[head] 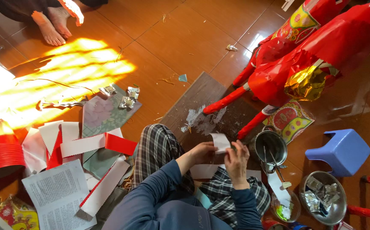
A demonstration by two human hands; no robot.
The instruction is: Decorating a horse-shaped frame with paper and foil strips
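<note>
I sit on the floor in checked trousers. Both hands meet over my knees on a small white strip of paper. My left hand pinches its left side and my right hand holds its right edge. Just beyond my hands lies a dark wooden board smeared with white paste. A metal pot with sticks in it stands right of my right hand. More white paper rests on my lap.
Red paper horse figures stand at upper right. A blue plastic stool and metal bowls of foil scraps sit at right. Red and white paper strips and printed sheets lie at left. Another person's bare feet are at top left.
</note>
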